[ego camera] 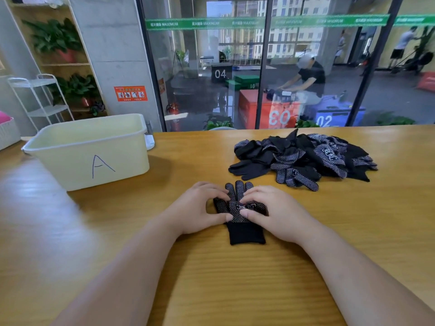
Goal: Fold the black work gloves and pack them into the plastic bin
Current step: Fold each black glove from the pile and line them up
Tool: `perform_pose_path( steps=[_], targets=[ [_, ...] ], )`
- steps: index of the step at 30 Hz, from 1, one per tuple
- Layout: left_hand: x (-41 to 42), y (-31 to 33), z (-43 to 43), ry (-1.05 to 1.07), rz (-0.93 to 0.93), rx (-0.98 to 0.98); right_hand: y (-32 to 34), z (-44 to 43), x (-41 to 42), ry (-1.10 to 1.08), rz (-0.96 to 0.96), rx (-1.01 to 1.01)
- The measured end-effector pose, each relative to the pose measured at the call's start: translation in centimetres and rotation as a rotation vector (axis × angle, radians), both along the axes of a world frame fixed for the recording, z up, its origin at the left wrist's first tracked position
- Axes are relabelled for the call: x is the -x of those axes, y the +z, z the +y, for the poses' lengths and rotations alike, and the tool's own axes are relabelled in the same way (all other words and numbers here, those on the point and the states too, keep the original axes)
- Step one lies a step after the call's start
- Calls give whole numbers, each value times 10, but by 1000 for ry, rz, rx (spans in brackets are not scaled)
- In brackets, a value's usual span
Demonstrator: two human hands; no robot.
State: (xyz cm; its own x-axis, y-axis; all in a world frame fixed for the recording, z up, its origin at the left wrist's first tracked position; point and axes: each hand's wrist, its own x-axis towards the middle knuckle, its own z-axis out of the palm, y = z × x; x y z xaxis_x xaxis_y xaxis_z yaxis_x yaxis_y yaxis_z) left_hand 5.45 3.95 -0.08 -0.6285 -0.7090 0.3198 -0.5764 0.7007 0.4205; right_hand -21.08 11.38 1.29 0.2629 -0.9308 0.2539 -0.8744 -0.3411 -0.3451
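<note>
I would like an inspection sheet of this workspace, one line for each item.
Surface: wooden table, grain bare near the person.
Job's things: one dotted glove flat, cuff toward the person; glove pile at right; cream bin marked A at left, no gloves seen inside.
Clutter: small white object behind the bin.
Hands: left hand and right hand both hold the glove, fingers curled.
Cables: nothing seen.
Surroundings: glass wall, plant shelf, white rack.

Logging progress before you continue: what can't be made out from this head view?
Floor of the plastic bin: head view, hidden by its near wall.
Whether the glove under the left hand and right hand is one or a stacked pair: hands cover it; pinching or pressing is unclear.
Count in the pile of gloves: lost in overlap.
The logo on the glove: blurred.
</note>
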Motion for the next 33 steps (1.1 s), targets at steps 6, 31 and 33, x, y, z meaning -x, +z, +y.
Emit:
perform_pose_path(
  steps=[6,31,33],
  targets=[
    [12,2,6,-29,-15,27,-2,-10,10,-304,77,74],
    [17,1,-14,277,48,129,-1,-61,-17,-185,261,-151],
    [18,0,-13,282,26,123,-1,-61,-20,-142,229,-148]
  ],
)
